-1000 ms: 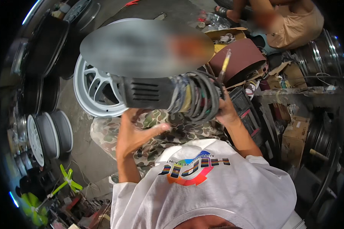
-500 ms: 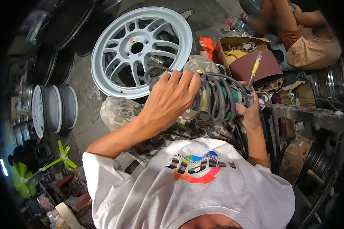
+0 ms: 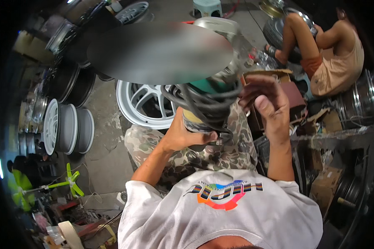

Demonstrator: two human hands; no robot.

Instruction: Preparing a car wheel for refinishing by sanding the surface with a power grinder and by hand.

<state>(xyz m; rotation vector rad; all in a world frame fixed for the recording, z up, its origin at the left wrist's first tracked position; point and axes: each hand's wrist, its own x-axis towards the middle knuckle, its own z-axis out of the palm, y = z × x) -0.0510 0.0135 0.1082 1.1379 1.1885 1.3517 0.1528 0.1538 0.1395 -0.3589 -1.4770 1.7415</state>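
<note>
My left hand (image 3: 179, 135) grips the lower end of a green power tool (image 3: 203, 86), its thumb across the near side. A dark cord (image 3: 205, 106) is coiled round the tool's body. The tool stands above my camouflage-covered lap, and a blurred patch hides what lies beyond its top. Just right of the coils, my right hand (image 3: 272, 110) is raised with fingers apart, the fingertips smeared by motion. It holds nothing that I can see. Behind my left hand lies a pale grey wheel rim (image 3: 124, 110), its far part hidden by the blurred patch.
On the left, rims (image 3: 72, 128) stand in a row beside a green fan-shaped object (image 3: 72, 180). A metal-edged bench (image 3: 336, 137) and a cardboard box (image 3: 326, 178) are at my right. A person (image 3: 334, 62) sits at the far right by a tire (image 3: 275, 35). A stool (image 3: 207, 7) stands far back.
The tool has swung upright, nearer my middle. My left hand has moved from its top to its lower end. My right hand has let go and opened beside it.
</note>
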